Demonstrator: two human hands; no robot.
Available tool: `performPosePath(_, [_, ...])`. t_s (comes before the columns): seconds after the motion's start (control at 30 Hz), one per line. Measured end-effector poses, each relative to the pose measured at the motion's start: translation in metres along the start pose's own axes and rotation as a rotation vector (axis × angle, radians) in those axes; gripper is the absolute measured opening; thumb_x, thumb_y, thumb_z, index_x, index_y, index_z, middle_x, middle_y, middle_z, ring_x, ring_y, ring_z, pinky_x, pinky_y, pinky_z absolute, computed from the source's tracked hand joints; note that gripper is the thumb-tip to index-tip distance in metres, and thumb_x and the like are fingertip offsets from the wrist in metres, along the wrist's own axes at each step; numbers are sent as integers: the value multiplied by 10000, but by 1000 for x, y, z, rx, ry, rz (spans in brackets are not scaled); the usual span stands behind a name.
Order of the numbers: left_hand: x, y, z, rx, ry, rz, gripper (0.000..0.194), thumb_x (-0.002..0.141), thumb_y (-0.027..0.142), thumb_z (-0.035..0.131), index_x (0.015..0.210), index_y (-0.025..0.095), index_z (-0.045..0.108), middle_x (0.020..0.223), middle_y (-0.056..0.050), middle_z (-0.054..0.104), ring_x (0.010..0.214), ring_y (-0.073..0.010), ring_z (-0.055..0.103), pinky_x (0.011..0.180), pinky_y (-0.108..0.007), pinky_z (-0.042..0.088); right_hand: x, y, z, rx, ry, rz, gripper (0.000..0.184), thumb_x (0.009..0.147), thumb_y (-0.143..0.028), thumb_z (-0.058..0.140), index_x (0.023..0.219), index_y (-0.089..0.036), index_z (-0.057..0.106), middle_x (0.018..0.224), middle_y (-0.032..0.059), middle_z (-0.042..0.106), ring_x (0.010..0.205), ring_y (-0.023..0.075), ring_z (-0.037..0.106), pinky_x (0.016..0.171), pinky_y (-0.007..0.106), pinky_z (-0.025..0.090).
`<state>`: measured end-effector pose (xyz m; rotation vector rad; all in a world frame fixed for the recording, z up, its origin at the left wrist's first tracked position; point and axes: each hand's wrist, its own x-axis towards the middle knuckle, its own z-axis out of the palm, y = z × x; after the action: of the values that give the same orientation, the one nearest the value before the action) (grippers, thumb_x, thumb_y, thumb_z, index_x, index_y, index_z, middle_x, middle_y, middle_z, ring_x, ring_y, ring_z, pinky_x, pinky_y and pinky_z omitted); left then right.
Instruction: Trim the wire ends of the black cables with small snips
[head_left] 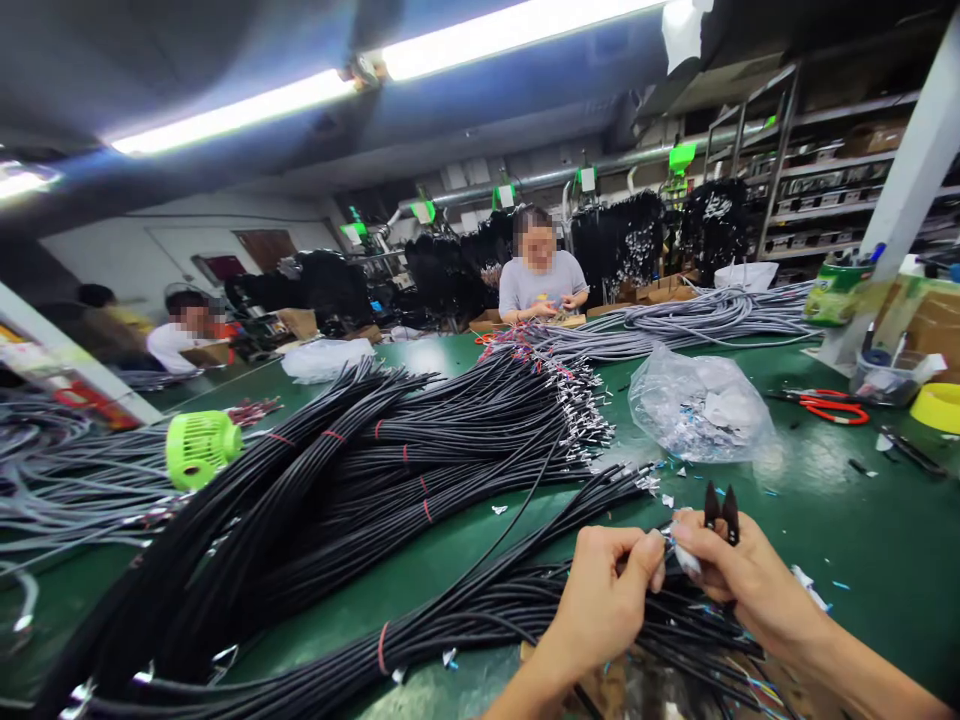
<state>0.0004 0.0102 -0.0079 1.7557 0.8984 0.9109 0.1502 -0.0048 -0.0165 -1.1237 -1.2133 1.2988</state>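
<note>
My left hand (604,590) is closed in a pinch on a cable's end, most of it hidden by the fingers. Just beside it, my right hand (750,570) is closed around black snips (721,512), whose two pointed blades stick up apart. A scrap of white wrapping (687,560) is pinched between the right thumb and finger, close to the cable end. Beneath both hands lies a loose bundle of black cables (487,610) with a red tie round it. Several tied black cable bundles (420,440) with white-tipped wire ends lie to the left.
A clear plastic bag (701,405) of scraps sits on the green table (847,520). Red-handled scissors (829,405), a yellow tape roll (937,407) and a green can (836,290) are at right. Grey cables (690,320) and a co-worker (541,270) are across the table.
</note>
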Motion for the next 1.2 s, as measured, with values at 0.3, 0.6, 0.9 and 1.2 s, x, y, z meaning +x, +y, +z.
performPosePath(0.3, [0, 0, -7, -104, 49, -30, 496, 893, 453, 381, 484, 171, 385, 440, 50, 281, 439, -84, 247, 454, -248, 185, 18, -19, -36, -51, 395, -259, 344, 725, -437, 645, 552, -196, 473, 490, -58, 366, 425, 84, 278, 376, 212, 210])
performPosePath(0.6, [1, 1, -11, -55, -76, -9, 459, 889, 399, 411, 500, 156, 431, 469, 35, 345, 472, -90, 292, 482, -241, 222, -8, 0, -7, -435, -143, -385, 313, 892, -342, 477, 640, -174, 555, 574, -17, 416, 518, 112, 375, 493, 241, 322])
performPosePath(0.9, [-3, 0, 4, 155, 85, 69, 408, 902, 298, 421, 525, 147, 463, 492, 32, 404, 492, -89, 353, 506, -232, 240, 7, -3, -15, -240, 117, -236, 402, 747, -376, 665, 494, -167, 432, 492, -52, 363, 462, 73, 322, 430, 203, 276])
performPosePath(1.2, [-6, 1, 3, 128, 105, 30, 457, 915, 333, 389, 498, 151, 430, 471, 37, 363, 475, -84, 341, 494, -227, 241, 10, -13, -38, -442, 195, -412, 191, 755, -278, 678, 630, -177, 573, 573, -21, 491, 521, 107, 415, 487, 225, 324])
